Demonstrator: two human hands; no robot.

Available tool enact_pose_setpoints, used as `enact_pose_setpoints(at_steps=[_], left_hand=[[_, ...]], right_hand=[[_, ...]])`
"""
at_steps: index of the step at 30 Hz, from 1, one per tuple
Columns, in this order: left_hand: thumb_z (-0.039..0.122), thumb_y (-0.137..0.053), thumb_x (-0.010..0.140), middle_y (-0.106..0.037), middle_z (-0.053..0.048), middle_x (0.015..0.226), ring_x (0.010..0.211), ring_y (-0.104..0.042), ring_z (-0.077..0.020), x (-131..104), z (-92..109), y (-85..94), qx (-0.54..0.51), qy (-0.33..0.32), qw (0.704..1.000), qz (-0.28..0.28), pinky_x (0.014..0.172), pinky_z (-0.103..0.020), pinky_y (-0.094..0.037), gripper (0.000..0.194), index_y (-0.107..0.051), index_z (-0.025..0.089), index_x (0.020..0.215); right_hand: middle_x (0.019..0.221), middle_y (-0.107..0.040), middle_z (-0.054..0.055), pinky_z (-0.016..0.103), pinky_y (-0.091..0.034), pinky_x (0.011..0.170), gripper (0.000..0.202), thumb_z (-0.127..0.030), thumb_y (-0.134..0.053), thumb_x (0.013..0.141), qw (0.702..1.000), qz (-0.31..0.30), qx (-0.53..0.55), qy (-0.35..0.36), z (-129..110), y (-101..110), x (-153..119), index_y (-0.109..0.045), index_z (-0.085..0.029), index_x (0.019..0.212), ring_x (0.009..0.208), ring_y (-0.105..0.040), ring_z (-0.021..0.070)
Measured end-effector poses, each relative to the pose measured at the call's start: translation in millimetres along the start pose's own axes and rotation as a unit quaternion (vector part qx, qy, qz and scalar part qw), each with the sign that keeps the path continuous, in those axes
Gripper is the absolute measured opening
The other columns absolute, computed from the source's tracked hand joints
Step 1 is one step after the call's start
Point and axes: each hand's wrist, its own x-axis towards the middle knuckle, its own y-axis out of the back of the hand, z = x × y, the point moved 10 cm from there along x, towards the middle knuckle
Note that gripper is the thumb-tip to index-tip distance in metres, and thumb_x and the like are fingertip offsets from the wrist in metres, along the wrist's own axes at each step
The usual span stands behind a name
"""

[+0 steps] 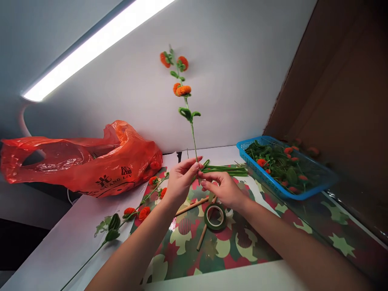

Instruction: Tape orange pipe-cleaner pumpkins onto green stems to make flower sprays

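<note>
An upright artificial flower stem (194, 135) with orange pipe-cleaner blooms and green leaves rises from between my hands. My left hand (181, 178) pinches it low down between thumb and fingers. Close against it, my right hand (222, 188) has its thumb and fingertips closed near the stem's bottom end; what they grip is too small to make out. A small green loop (206, 163) shows just above the right fingertips. Below my right hand lies a roll of dark green tape (215, 217), on thin wooden sticks (202, 235).
Behind my right hand lies a bundle of green stems (228, 170). A blue basket (289, 194) of leaves and orange blooms stands right. At left are another flower stem (123, 222) and an orange plastic bag (87, 169). A lit lamp (100, 48) hangs above the patterned mat (194, 258).
</note>
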Motion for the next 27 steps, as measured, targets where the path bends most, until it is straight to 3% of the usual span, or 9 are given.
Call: enact_pose_setpoints(at_steps=[4, 7, 12, 15, 18, 22, 27], left_hand=[[0.026, -0.071, 0.068, -0.066, -0.004, 0.078, 0.055, -0.054, -0.0069, -2, 0, -5.6, -0.010, 0.019, 1.000, -0.011, 0.048, -0.018, -0.043, 0.023, -0.071, 0.017, 0.089], [0.027, -0.073, 0.066, -0.066, -0.004, 0.076, 0.054, -0.053, -0.0065, -3, 1, -11.4, -0.032, 0.033, 0.998, -0.035, 0.046, -0.018, -0.042, 0.024, -0.071, 0.016, 0.087], [0.025, -0.071, 0.068, -0.068, -0.004, 0.083, 0.073, -0.062, -0.0127, -7, 15, -13.8, 0.047, -0.009, 0.998, -0.033, 0.067, -0.023, -0.049, 0.028, -0.069, 0.020, 0.096], [0.023, -0.072, 0.067, -0.069, -0.005, 0.081, 0.075, -0.063, -0.0155, -12, 21, -11.7, 0.149, -0.043, 0.988, 0.001, 0.069, -0.025, -0.050, 0.023, -0.070, 0.017, 0.089], [0.024, -0.073, 0.065, -0.070, -0.005, 0.080, 0.073, -0.063, -0.0165, -13, 26, -7.1, 0.187, -0.067, 0.980, 0.032, 0.069, -0.027, -0.050, 0.020, -0.072, 0.016, 0.083], [0.027, -0.072, 0.066, -0.068, -0.004, 0.076, 0.066, -0.058, -0.0136, -5, 17, -7.8, 0.159, -0.018, 0.987, -0.018, 0.061, -0.025, -0.046, 0.025, -0.073, 0.017, 0.089], [0.031, -0.070, 0.069, -0.059, -0.001, 0.063, 0.057, -0.050, -0.0089, -2, -2, -14.0, 0.036, 0.063, 0.993, -0.096, 0.051, -0.021, -0.039, 0.027, -0.071, 0.017, 0.092]], right_hand=[[0.072, -0.064, 0.002, 0.033, -0.046, 0.072, 0.021, -0.034, -0.061, 0.076, 0.998, -0.039, 0.050, -0.010, 0, -9, -1, -0.071, -0.020, 0.088, 0.075, -0.058, 0.0171], [0.073, -0.064, 0.001, 0.032, -0.046, 0.069, 0.023, -0.034, -0.061, 0.074, 0.996, -0.030, 0.076, -0.020, -3, -10, -3, -0.069, -0.020, 0.090, 0.069, -0.057, 0.0152], [0.072, -0.064, 0.003, 0.031, -0.043, 0.070, 0.016, -0.029, -0.056, 0.079, 0.995, 0.077, -0.054, 0.043, -25, 11, -10, -0.068, -0.019, 0.082, 0.070, -0.057, 0.0171], [0.066, -0.062, 0.002, 0.034, -0.038, 0.076, 0.013, -0.023, -0.055, 0.078, 0.970, 0.141, -0.174, 0.095, -41, 18, -17, -0.066, -0.020, 0.072, 0.067, -0.055, 0.0174], [0.062, -0.060, 0.002, 0.034, -0.036, 0.074, 0.014, -0.023, -0.056, 0.078, 0.968, 0.156, -0.177, 0.091, -40, 18, -18, -0.067, -0.021, 0.069, 0.064, -0.053, 0.0171], [0.066, -0.061, 0.002, 0.029, -0.040, 0.064, 0.016, -0.032, -0.061, 0.075, 0.999, 0.039, 0.007, -0.007, -14, 3, -5, -0.068, -0.018, 0.073, 0.063, -0.053, 0.0153], [0.067, -0.057, -0.002, 0.027, -0.040, 0.065, 0.017, -0.033, -0.072, 0.065, 0.963, -0.098, 0.230, -0.099, 3, -22, -4, -0.068, -0.017, 0.071, 0.061, -0.049, 0.0098]])
